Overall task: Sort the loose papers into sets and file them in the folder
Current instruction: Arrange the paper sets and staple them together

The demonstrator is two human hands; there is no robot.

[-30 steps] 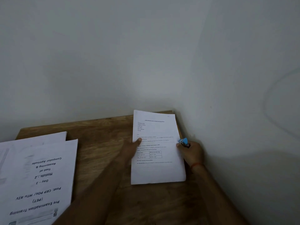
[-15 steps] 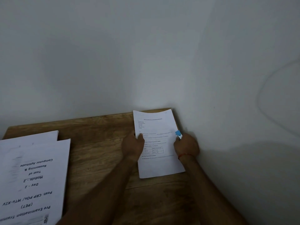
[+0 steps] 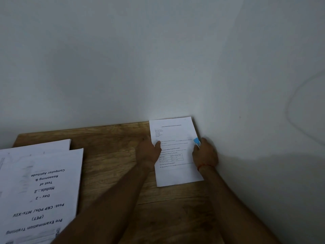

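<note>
1. At the desk's left edge lay two piles: a back stack tucked partly under a front stack. The front stack's cover read "Pre Examination Training", upside down to the wearer. Both sat well apart from the hands, probably parked there as sets sorted or waiting.
2. The left hand reached to the left edge of the sheets. Its thumb lay on top of the page and its fingers curled at the edge. It looked like a pinch meant to stop the paper sliding while the other hand worked.
3. The sheets lay flat in the desk's far right corner, with their far edge against the wall. Whether this was one page or several could not be told.
4. A small blue clip, or something like one, sat at the sheets' right edge. It was likely there to bind them into a set.
5. The right hand, with a red thread at its wrist, was curled round the clip at that edge.
6. The hands were apart, one on each long side of the sheets. That suited squaring and fastening them.
7. No folder showed anywhere, so filing seemed still to come.
</note>
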